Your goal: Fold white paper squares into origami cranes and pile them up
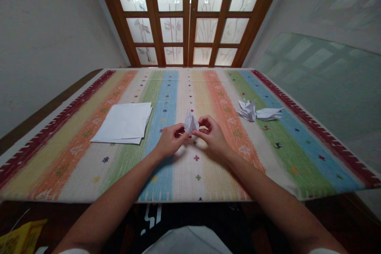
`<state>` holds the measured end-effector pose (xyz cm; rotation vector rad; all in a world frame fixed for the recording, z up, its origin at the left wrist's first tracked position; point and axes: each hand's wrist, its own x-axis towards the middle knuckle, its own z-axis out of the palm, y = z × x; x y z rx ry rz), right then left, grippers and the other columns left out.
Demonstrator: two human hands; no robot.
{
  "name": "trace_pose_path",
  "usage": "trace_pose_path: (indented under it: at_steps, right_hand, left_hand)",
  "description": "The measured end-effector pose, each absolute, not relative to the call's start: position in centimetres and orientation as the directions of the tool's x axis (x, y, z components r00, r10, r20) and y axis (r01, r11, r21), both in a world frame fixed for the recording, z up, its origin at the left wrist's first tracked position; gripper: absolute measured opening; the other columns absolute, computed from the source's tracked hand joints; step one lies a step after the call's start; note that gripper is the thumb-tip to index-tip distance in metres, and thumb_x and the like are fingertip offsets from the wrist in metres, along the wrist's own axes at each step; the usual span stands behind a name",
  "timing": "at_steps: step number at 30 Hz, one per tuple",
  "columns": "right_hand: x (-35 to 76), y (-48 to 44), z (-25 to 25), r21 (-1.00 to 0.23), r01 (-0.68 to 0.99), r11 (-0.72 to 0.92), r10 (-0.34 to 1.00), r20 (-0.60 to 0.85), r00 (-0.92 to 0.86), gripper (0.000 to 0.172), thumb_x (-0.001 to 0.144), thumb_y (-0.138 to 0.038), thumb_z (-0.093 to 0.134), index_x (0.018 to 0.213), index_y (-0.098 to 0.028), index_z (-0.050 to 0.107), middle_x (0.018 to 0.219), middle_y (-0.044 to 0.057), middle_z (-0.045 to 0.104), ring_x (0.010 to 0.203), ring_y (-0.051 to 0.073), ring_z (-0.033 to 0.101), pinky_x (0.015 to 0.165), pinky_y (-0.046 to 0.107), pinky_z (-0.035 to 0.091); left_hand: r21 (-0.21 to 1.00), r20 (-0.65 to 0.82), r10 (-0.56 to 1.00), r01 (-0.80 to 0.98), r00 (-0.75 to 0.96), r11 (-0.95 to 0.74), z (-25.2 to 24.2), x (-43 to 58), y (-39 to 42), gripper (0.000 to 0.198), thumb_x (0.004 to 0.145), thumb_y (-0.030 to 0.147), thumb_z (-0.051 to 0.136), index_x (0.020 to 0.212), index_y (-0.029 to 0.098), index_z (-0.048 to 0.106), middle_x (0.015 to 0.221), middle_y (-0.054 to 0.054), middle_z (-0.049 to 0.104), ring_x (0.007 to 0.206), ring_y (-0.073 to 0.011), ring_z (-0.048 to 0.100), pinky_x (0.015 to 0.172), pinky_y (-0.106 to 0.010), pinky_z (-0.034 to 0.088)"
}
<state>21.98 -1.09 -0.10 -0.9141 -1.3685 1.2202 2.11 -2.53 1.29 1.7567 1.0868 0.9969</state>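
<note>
Two hands and one folded white paper piece (191, 123), the last held between them, form the central entry. The paper piece stands roughly upright above the middle of the striped woven cloth (190, 178) covering the worktop, and its pointed top rises above the fingers.

Left hand (171, 141): closed, fingers curled, gripping the left side of the paper piece at the fingertips. Right hand (211, 135): closed in the same way, pinching the right side of the paper piece. The two hands sit close together, one on either side of it, with the forearms running back toward the near edge of the worktop.

Left of the paper piece: one stack of white paper sheets (122, 123), lying flat on the cloth with slightly offset edges, just beyond the left hand's reach of the fingertips.

Right of the paper piece: two further white folded paper forms, one crumpled and bulky (247, 110), one flatter and pointed (269, 114), touching each other, well apart from the right hand.

Beyond the paper piece: a pair of wooden-framed doors (190, 18) with frosted glass panes bearing a plant pattern.

Lower left of the paper piece, below the worktop edge: one yellow bag (22, 240).
</note>
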Motion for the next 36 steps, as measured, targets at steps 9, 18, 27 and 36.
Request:
trace_pose_path:
  at_steps: [9, 18, 27, 36]
  right_hand:
    - [22.3, -1.2, 0.3, -0.987, -0.015, 0.162, 0.966, 0.162, -0.204, 0.044, 0.067, -0.046, 0.095, 0.086, -0.024, 0.061, 0.081, -0.002, 0.062, 0.07, 0.016, 0.06, 0.064, 0.03, 0.053]
    - [22.4, -1.2, 0.5, -0.99, -0.021, 0.136, 0.963, 0.137, -0.233, 0.045, 0.068, -0.046, 0.094, 0.099, -0.023, 0.071, 0.088, 0.003, 0.073, 0.078, 0.019, 0.07, 0.072, 0.034, 0.059]
    - [22.4, -1.4, 0.0, -0.988, -0.034, 0.148, 0.96, 0.152, -0.236, 0.041, 0.07, -0.043, 0.092, 0.091, -0.025, 0.062, 0.074, -0.003, 0.064, 0.068, 0.016, 0.063, 0.062, 0.028, 0.053]
    - [22.1, -1.3, 0.2, -0.954, 0.11, 0.278, 0.956, 0.263, -0.132, 0.032, 0.081, -0.045, 0.084, 0.077, -0.022, 0.063, 0.078, 0.0, 0.066, 0.07, 0.016, 0.063, 0.065, 0.029, 0.055]
  left_hand:
    - [0.921, 0.127, 0.918, 0.299, 0.376, -0.249, 1.7, 1.8, -2.2, 0.031, 0.091, 0.047, 0.072, 0.083, 0.018, 0.071, 0.077, -0.005, 0.077, 0.068, -0.0164, 0.067, 0.064, -0.027, 0.048]
    - [0.956, 0.07, 0.932, 0.242, 0.355, -0.164, 1.3, 2.0, -2.3, 0.034, 0.091, 0.05, 0.074, 0.078, 0.019, 0.071, 0.073, -0.007, 0.079, 0.067, -0.0184, 0.072, 0.062, -0.028, 0.051]
    - [0.968, 0.079, 0.931, 0.198, 0.356, -0.157, 1.7, 2.1, -2.8, 0.042, 0.084, 0.056, 0.08, 0.069, 0.019, 0.069, 0.065, -0.004, 0.074, 0.065, -0.0198, 0.074, 0.054, -0.025, 0.049]
    - [0.997, 0.072, 0.977, 0.01, 0.202, -0.076, 0.7, 2.7, -2.1, 0.045, 0.08, 0.051, 0.085, 0.103, 0.019, 0.063, 0.076, -0.001, 0.076, 0.067, -0.0169, 0.073, 0.068, -0.029, 0.059]
